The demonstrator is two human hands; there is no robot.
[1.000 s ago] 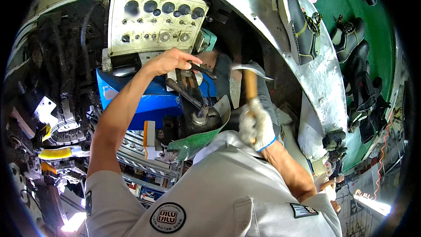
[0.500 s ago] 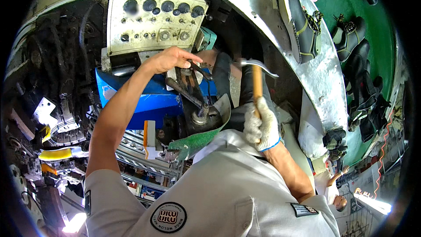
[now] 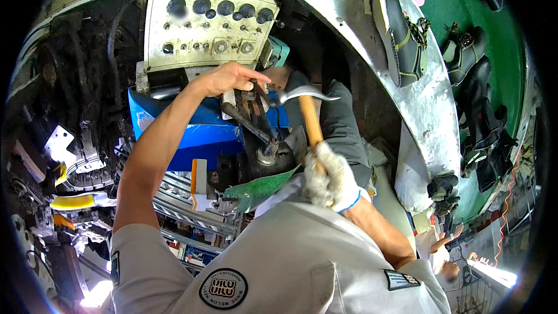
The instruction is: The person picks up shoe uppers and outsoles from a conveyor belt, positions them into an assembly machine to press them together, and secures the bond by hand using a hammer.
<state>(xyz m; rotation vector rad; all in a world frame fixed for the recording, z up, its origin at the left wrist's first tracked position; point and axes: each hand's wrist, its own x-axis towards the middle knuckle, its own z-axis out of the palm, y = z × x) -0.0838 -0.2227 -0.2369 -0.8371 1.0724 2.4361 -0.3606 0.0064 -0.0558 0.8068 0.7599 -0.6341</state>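
My bare left hand (image 3: 228, 79) is closed on a short dark metal bar (image 3: 263, 92) over a greasy machine fixture (image 3: 268, 154) with a jointed arm. Its index finger points outward, and the bar slants down to the right. In a white knit glove, my right hand (image 3: 331, 177) grips the wooden handle of a claw hammer (image 3: 311, 119). The hammer's face is at the bar's right end; whether they touch I cannot tell. The curved claw points right. Below the fixture hangs a green-edged guard (image 3: 261, 189).
A cream control panel (image 3: 209, 26) with dark knobs stands behind my left hand, above a blue housing (image 3: 200, 134). Rightward curves a metal-topped table edge (image 3: 401, 75), with black shoes (image 3: 401, 40) on it and on the green surface. Another person (image 3: 439, 250) is at lower right.
The hammer has swung left and slightly down, from over my legs to the bar's end. My right hand has moved left with it. My left hand stays nearly in place.
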